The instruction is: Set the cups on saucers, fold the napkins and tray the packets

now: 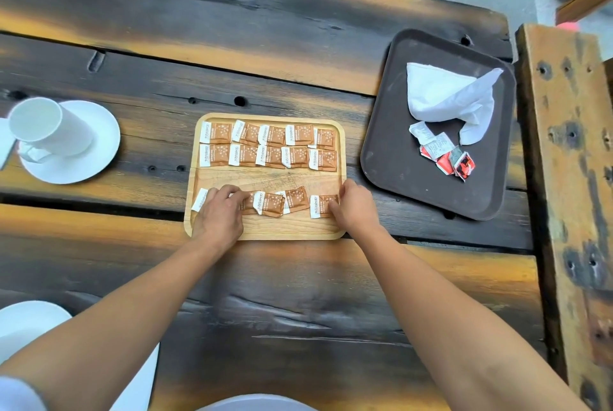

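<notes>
Both hands' fingers press flat on brown packets [270, 204] in the wooden tray [265, 229], left hand [219, 213], right hand [353, 206]; two neat rows lie beyond the fingertips.

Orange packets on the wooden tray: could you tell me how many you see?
About 14 orange packets: five in the far row, five in the middle, roughly four nearest; the left hand may hide more.

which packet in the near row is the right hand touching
The rightmost packet, lying apart from the overlapping ones; the right hand rests its fingers on it.
</notes>
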The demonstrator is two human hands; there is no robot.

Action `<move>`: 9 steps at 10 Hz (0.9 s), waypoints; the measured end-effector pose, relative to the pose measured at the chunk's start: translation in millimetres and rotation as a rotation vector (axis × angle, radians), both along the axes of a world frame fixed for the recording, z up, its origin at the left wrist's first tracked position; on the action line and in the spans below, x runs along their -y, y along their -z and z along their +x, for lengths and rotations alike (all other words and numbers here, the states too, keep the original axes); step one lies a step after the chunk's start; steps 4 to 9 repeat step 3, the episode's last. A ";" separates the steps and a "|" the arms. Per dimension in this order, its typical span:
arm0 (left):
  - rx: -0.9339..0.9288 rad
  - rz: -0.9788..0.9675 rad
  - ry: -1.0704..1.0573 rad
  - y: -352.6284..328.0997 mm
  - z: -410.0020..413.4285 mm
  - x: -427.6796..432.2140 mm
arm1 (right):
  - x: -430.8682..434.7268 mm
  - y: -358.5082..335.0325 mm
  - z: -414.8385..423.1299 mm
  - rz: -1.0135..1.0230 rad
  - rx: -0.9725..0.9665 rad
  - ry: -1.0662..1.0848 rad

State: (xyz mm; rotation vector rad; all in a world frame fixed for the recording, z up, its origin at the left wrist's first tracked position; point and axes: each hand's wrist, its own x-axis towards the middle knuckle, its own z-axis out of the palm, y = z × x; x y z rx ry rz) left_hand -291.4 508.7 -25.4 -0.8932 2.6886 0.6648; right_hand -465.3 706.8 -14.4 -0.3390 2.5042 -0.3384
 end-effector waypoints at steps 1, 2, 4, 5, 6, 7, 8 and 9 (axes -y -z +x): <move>0.010 0.027 0.010 1.0 1.3 0.6 | -4.7 -2.3 1.4 -0.018 0.026 0.014; 0.035 0.095 -0.001 -5.1 1.0 0.4 | -10.3 -12.6 4.2 -0.005 0.079 0.021; 0.002 0.089 -0.080 -7.5 0.6 -0.1 | -17.0 -17.9 10.2 0.004 0.109 -0.012; 0.002 0.089 -0.080 -7.5 0.6 -0.1 | -17.0 -17.9 10.2 0.004 0.109 -0.012; 0.002 0.089 -0.080 -7.5 0.6 -0.1 | -17.0 -17.9 10.2 0.004 0.109 -0.012; 0.002 0.089 -0.080 -7.5 0.6 -0.1 | -17.0 -17.9 10.2 0.004 0.109 -0.012; 0.002 0.089 -0.080 -7.5 0.6 -0.1 | -17.0 -17.9 10.2 0.004 0.109 -0.012; 0.002 0.089 -0.080 -7.5 0.6 -0.1 | -17.0 -17.9 10.2 0.004 0.109 -0.012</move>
